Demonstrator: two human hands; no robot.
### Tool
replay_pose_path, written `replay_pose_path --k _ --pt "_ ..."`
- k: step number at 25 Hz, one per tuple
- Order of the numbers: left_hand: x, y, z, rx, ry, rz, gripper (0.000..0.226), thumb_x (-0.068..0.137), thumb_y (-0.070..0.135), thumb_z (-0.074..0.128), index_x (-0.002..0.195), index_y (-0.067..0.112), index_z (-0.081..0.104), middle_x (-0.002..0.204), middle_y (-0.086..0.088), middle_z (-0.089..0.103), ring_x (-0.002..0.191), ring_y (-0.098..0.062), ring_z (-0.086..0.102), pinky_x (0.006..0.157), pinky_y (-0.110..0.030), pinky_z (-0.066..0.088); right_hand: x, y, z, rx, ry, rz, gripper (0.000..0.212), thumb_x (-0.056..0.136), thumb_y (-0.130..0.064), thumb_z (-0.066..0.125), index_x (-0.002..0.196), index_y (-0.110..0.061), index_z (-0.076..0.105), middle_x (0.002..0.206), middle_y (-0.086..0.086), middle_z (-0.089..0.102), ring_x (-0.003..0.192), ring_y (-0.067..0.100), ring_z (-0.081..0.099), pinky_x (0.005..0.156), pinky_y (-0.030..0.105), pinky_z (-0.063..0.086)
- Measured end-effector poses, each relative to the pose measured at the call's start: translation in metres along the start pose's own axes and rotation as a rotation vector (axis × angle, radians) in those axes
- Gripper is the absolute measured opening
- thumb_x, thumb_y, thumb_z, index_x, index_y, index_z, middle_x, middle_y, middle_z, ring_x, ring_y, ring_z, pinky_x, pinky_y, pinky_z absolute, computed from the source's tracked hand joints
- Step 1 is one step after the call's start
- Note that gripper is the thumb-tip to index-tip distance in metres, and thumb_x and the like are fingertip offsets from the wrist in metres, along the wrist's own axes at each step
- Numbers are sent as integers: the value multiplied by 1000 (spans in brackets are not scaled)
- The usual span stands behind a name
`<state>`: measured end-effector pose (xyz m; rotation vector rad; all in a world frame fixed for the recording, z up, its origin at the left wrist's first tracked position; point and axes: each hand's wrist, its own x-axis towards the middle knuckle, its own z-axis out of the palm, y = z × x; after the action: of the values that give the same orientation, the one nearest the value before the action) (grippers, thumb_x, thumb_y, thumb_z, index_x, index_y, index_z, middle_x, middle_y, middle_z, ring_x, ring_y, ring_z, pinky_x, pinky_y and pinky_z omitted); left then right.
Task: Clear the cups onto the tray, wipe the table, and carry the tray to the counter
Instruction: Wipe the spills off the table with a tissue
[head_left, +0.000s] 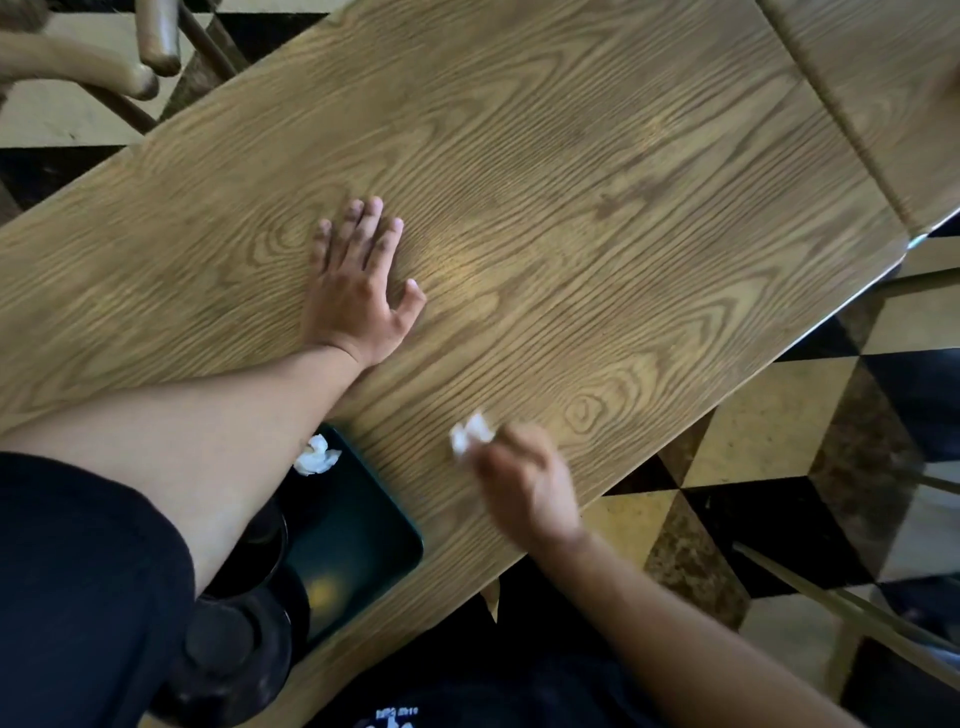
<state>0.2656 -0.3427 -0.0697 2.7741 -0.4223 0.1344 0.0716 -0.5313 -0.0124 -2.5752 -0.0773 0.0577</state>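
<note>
My left hand (358, 280) lies flat on the wooden table (597, 171), fingers spread, holding nothing. My right hand (524, 478), blurred, pinches a small crumpled white tissue (470, 434) near the table's near edge. A dark green tray (358, 535) sits at the near left of the table, partly hidden under my left forearm. On it lie another crumpled white tissue (317, 456) and dark cups (249, 587), stacked or side by side, I cannot tell which.
A second wooden table (893, 88) butts against the far right. Wooden chair parts (104, 57) stand at the top left. A checkered floor (779, 467) of black and tan tiles shows on the right, with a chair leg (841, 608) crossing it.
</note>
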Motion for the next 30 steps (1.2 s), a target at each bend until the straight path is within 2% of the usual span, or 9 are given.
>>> replay_pose_path --k 3,5,10,12,15,18,21,26,30 --pt "0 0 0 -3 12 3 66 90 38 54 148 6 52 164 -19 38 154 -36 31 126 -59 16 -11 5 2 67 -78 -141 14 96 -11 67 87 -17 76 69 2 51 63 23 46 58 37 41" --pt "0 0 0 -5 5 1 67 89 38 54 148 6 52 164 -19 39 154 -36 31 126 -59 17 28 42 -17 0 87 -114 15 91 -7 69 80 -16 77 68 4 55 63 26 51 62 36 44" --pt "0 0 2 -5 -3 -4 69 90 41 52 149 7 51 164 -17 38 155 -34 29 126 -59 17 132 124 -73 -127 421 632 23 84 -23 63 86 -7 79 90 14 67 98 35 63 76 24 33" --pt "1 1 1 -6 -1 -6 69 88 40 54 149 7 52 164 -17 39 155 -34 30 126 -58 17 124 92 -55 -98 373 550 18 85 -17 64 81 -6 78 84 14 65 89 35 63 72 27 36" --pt "0 1 2 11 4 -3 68 88 39 55 148 6 53 163 -18 39 154 -34 31 126 -58 17 54 11 -2 -28 121 48 15 87 -3 74 75 -11 74 67 7 57 65 28 53 64 38 40" --pt "0 -1 1 0 7 1 66 90 38 55 148 6 53 164 -18 39 154 -34 30 127 -57 16 7 -22 12 46 -95 -162 12 94 -13 72 84 -19 73 72 -1 52 69 22 46 63 36 33" --pt "0 -1 1 2 10 4 67 89 39 55 148 6 53 163 -19 39 154 -35 31 126 -58 17 63 25 -9 -18 98 -113 21 88 -4 71 74 -19 72 66 2 55 62 25 49 59 38 37" --pt "0 0 3 6 25 19 67 89 39 55 147 6 54 162 -19 41 153 -35 33 125 -59 18 171 103 -62 -79 336 513 16 81 -23 68 86 -12 78 86 14 72 89 35 65 79 33 43" --pt "1 -1 0 2 17 10 70 87 40 54 147 5 53 162 -20 41 153 -35 33 125 -60 18 129 37 -15 12 253 223 12 83 -7 73 72 -10 70 71 9 58 68 26 54 64 35 44"
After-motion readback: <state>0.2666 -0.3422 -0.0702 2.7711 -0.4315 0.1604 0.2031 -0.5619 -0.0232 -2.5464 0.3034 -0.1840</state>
